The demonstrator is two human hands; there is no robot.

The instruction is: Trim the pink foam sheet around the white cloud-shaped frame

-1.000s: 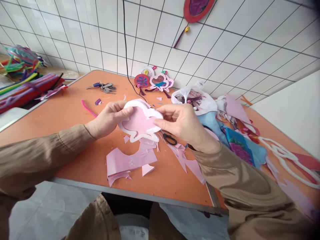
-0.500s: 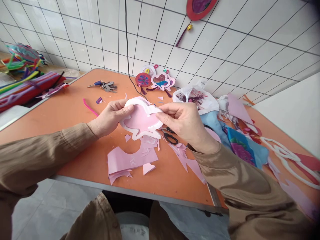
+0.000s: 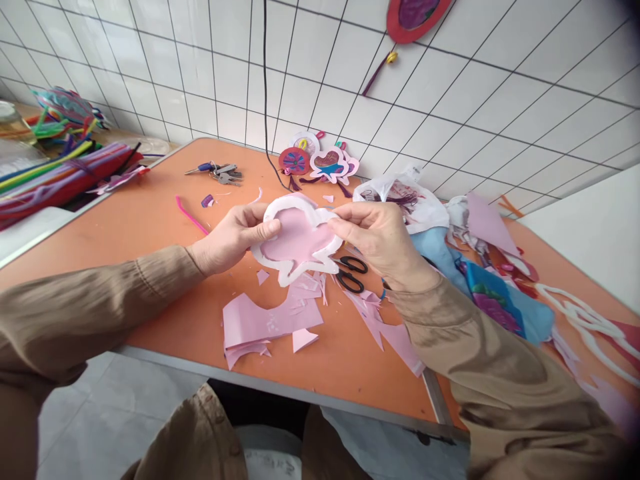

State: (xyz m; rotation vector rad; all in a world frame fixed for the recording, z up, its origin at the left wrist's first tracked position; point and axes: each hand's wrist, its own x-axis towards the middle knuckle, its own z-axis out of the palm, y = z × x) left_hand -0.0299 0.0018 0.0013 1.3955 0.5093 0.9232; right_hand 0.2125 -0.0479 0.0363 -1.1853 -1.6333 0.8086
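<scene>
From the head camera, two hands hold one paper cutout (image 3: 300, 241), a pink shape with a white border, lifted just above the orange table (image 3: 150, 233). One pair of black-handled scissors (image 3: 351, 273) lies on the table just below and right of the cutout, and one bunch of keys (image 3: 220, 173) lies farther back on the left. One pink stick (image 3: 191, 215) rests left of the hands. Three finished paper ornaments (image 3: 320, 162) lean together against the tiled wall, and one red oval ornament (image 3: 413, 17) hangs higher on that wall. Pink paper scraps (image 3: 265, 320) are too many to count and spread under and in front of the cutout. The left hand (image 3: 233, 237) grips the cutout's left edge, thumb pressed on the front of the white border and fingers curled behind. The right hand (image 3: 380, 237) pinches the upper right edge between thumb and fingertips, so the cutout sits between the two hands, touching both. Compared with a second ago, the right hand has moved from the cutout's right side up to its top right edge, the cutout has shifted slightly right and up in the view, and the scissors' handles show more fully.
</scene>
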